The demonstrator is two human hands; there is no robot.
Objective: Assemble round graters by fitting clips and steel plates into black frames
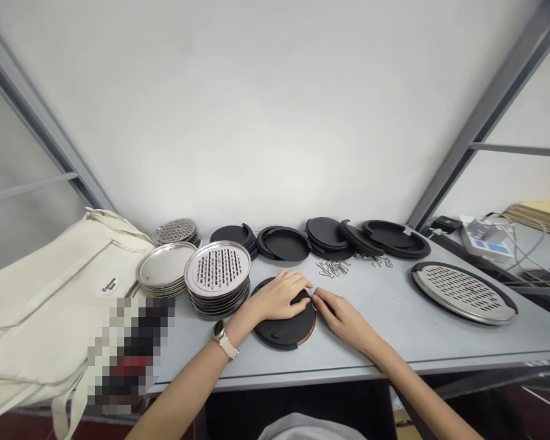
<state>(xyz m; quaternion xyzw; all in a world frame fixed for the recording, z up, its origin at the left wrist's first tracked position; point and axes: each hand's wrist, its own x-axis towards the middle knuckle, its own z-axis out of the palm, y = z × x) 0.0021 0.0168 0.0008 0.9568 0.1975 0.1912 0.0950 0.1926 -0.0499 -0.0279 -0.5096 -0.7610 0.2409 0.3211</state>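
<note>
A black round disc (282,333) lies on the table in front of me, with a thin copper-coloured line along its lower right edge. My left hand (282,297) rests across its top, fingers bent and holding it near the right rim. At that same rim, my right hand (332,308) pinches a small shiny metal piece (314,307), mostly hidden by the fingertips. Both hands' fingertips almost meet there. Behind the disc is a small pile of metal hooks (333,267). Just left of it stands a stack of round metal grater plates (217,269).
Plain metal discs (165,266) and perforated ones (176,231) are stacked at left. Black round holders (284,243) line the wall. A larger grater disc in a black rim (462,292) lies at right. A cream cloth bag (50,293) covers the table's left end.
</note>
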